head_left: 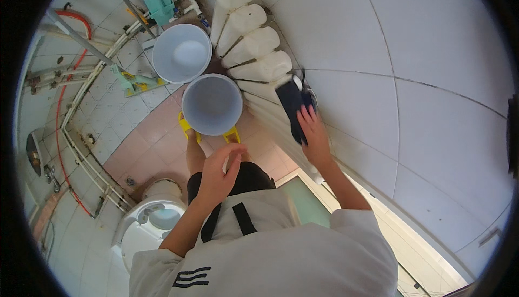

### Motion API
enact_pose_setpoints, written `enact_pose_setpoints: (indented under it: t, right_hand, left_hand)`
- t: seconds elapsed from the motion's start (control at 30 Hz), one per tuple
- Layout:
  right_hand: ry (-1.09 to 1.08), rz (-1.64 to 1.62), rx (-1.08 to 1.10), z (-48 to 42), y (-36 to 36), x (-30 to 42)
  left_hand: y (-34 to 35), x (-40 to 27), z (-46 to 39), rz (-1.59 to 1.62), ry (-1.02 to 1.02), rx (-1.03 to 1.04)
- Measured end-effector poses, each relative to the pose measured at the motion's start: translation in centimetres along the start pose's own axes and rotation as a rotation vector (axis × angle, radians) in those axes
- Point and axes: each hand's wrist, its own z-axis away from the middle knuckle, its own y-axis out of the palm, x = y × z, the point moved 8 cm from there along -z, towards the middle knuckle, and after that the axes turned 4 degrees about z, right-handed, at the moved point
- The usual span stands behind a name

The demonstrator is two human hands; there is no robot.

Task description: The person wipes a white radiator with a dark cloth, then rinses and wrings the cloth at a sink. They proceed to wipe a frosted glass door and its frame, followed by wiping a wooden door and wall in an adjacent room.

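My right hand (315, 137) reaches to the white radiator (259, 41) along the wall. Its fingers lie over a dark, flat object (288, 96) on top of the radiator; whether they grip it is not clear. Beside that object are a small white item and a dark loop, partly covered. My left hand (221, 171) hovers before my body with nothing in it, thumb and fingers apart. On the floor at my feet stands a pale grey-blue bucket (213, 104) that looks empty. A second bucket (181, 53) with a whitish bottom is just beyond it.
A toilet (140, 232) stands to my left. A green-and-yellow mop head (142, 84) on a grey pole rests on the tiles. A turquoise plastic holder (161, 7) is at the far wall. Pipes and a red hose (61, 102) run along the left wall. Yellow slippers (185, 124) are on my feet.
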Motion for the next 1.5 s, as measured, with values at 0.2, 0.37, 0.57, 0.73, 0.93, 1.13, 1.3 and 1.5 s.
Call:
enact_pose_setpoints:
  t: [0.2,0.37,0.57,0.73,0.93,1.13,1.3,1.5]
  right_hand:
    - [0.079,-0.059,-0.129,7.2,3.8,-1.5]
    - [0.158,0.058,-0.314,-2.1,1.6,1.8]
    - [0.054,0.043,-0.488,-17.8,-3.9,5.9]
    - [-0.08,0.201,-0.575,-30.2,-7.0,9.3]
    - [-0.127,0.346,-0.568,-36.9,-7.5,10.2]
    - [-0.197,0.098,-0.487,-28.0,-6.3,8.5]
    - [-0.232,-0.016,-0.323,-14.4,-4.6,5.9]
    - [-0.137,-0.096,-0.153,5.3,-0.2,0.8]
  left_hand:
    - [-0.9,1.2,-0.4,0.067,-0.172,0.026]
    - [-5.7,1.6,-0.9,-0.031,-0.087,-0.029]
    - [-12.7,1.4,-1.2,0.037,-0.138,-0.096]
    - [-17.4,0.7,-1.4,-0.001,-0.038,-0.115]
    - [-19.5,0.5,-0.8,-0.011,-0.01,-0.11]
    - [-17.4,0.7,1.8,-0.037,-0.011,-0.119]
    - [-11.9,2.4,4.8,-0.01,-0.032,-0.109]
    - [-1.1,5.2,8.8,-0.013,-0.084,0.047]
